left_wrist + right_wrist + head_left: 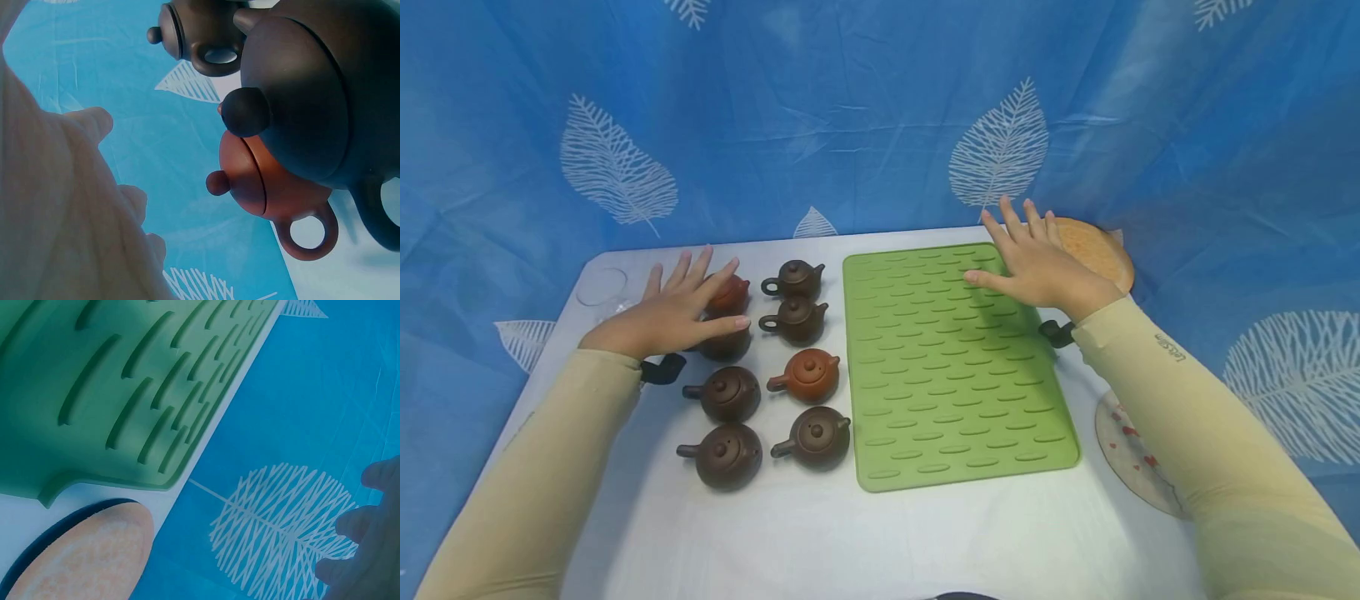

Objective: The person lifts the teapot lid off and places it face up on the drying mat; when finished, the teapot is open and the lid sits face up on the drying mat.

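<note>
Over the back of the left teapot column hovers my left hand (673, 312), palm down, fingers spread and holding nothing. Beneath it, partly covered, are a reddish teapot (733, 293) and a dark brown teapot (730, 343). In the left wrist view, the reddish teapot (275, 181) stands apart from the fingers. More brown teapots stand in two columns, with another reddish teapot (808, 377) in the right one. My right hand (1033, 262), also spread and holding nothing, is above the back right corner of a green ridged mat (955, 367).
A round tan mat (1093, 250) lies at the back right corner. A patterned round mat (1131, 450) is partly under the right forearm. Some clear round object (601, 286) sits at the back left. Blue leaf-print cloth (880, 125) hangs behind the white table (880, 542).
</note>
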The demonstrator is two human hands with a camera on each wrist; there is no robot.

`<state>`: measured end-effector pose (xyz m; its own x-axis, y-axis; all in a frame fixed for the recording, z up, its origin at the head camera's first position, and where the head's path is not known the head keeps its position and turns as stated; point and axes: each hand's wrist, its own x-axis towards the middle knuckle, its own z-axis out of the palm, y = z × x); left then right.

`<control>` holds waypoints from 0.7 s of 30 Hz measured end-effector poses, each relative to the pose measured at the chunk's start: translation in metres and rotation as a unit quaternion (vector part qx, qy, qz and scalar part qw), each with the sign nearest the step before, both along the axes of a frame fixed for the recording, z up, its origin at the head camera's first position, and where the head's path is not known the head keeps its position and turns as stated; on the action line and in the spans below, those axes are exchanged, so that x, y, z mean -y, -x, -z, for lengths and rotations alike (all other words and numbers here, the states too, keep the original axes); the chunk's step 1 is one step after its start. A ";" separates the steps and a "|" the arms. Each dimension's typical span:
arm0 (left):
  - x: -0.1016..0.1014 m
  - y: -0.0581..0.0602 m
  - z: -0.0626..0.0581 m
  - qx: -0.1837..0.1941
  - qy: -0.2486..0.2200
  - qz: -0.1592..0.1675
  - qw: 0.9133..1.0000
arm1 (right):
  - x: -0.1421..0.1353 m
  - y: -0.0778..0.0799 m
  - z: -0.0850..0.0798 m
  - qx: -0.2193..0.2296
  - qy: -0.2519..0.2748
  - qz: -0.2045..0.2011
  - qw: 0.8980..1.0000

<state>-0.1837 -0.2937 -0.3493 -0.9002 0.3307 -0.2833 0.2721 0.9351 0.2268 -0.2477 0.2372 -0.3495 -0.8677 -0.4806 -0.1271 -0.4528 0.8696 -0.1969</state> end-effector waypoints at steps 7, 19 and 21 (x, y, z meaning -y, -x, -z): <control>0.001 -0.001 -0.001 -0.002 0.001 0.001 1.000 | -0.001 0.000 0.004 0.002 0.004 -0.001 1.000; 0.021 -0.039 -0.021 -0.061 -0.116 -0.019 0.991 | 0.002 0.001 0.006 0.002 0.033 -0.003 0.999; 0.027 -0.054 -0.021 -0.073 -0.151 -0.039 0.985 | 0.003 0.001 0.006 0.006 0.040 -0.003 0.999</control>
